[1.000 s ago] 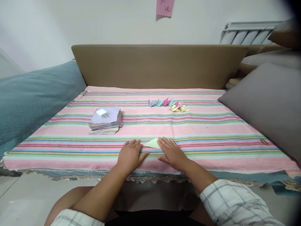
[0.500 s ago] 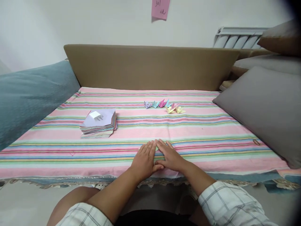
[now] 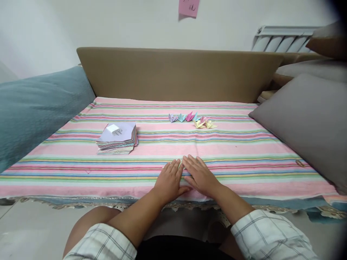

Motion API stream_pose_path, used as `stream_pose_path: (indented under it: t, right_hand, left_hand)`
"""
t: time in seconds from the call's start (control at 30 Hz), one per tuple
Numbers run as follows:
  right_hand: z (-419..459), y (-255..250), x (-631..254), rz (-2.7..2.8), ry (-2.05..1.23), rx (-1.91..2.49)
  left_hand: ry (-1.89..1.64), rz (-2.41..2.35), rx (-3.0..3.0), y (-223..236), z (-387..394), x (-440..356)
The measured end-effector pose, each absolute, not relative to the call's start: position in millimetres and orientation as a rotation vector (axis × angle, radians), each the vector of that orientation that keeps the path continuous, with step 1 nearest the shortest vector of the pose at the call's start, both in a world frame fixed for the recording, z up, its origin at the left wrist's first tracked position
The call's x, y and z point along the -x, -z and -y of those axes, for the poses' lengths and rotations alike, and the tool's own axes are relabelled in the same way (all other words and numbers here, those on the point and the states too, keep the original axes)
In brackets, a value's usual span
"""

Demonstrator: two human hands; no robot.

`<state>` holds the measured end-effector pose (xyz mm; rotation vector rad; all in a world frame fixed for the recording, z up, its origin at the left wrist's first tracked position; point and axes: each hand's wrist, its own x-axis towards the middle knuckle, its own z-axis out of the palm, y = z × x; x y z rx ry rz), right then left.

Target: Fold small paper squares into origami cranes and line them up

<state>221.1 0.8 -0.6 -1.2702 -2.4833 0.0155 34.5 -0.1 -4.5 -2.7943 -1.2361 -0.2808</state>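
Palm down on the striped cloth (image 3: pixel 168 148), my left hand (image 3: pixel 170 182) lies flat with its fingers stretched out. My right hand (image 3: pixel 201 176) rests flat beside it, fingers extended, its fingertips close to those of the left. A small sliver of pale paper shows at the fingertips; most of it is hidden under my hands. Farther back stands a row of folded paper cranes (image 3: pixel 190 117) in purple, teal, pink, blue and yellow. To the left sits a stack of square coloured paper (image 3: pixel 127 133), with a white plug adapter (image 3: pixel 114 129) on top.
A brown backrest (image 3: pixel 173 74) runs along the far side, before a white wall. On the left lies a blue-green cushion (image 3: pixel 46 108); grey pillows (image 3: pixel 300 122) are piled at the right. A small brown loop (image 3: pixel 299 163) lies near them. A pink note (image 3: pixel 189 7) hangs on the wall.
My right hand has shifted slightly outward and its fingers lie flatter. The left hand stays pressed down. The whole view has moved a little.
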Motion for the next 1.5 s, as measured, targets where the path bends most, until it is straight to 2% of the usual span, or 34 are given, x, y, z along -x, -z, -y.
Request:
stream_pose_path:
  t: [0.43, 0.57, 0.67, 0.83, 1.0, 1.3, 1.5]
  right_hand:
    - [0.3, 12.6, -206.5, 2.542, -0.103, 1.390]
    - [0.9, 14.3, -206.7, 2.538, -0.111, 1.386]
    - [0.8, 16.7, -207.2, 2.529, -0.102, 1.372]
    - [0.0, 21.3, -208.1, 2.480, -0.123, 1.383]
    - [-0.9, 23.0, -209.6, 2.477, -0.134, 1.364]
    - [0.3, 13.3, -206.0, 2.499, -0.158, 1.390]
    - [0.3, 15.7, -204.3, 2.469, -0.219, 1.413]
  left_hand:
    - [0.300, 1.332, 2.791, -0.3, -3.0, -18.1]
    - [0.209, 1.472, 2.743, -10.5, -6.4, -0.3]
    - [0.270, 1.642, 2.536, -18.2, -6.8, -2.5]
    - [0.290, 1.128, 2.785, -6.3, 1.3, -30.7]
    - [0.223, 1.221, 2.790, 5.9, 2.4, -26.8]
    - [0.252, 1.509, 2.560, -10.6, 2.1, 6.1]
    - [0.253, 1.130, 2.776, -2.8, 6.7, -15.7]
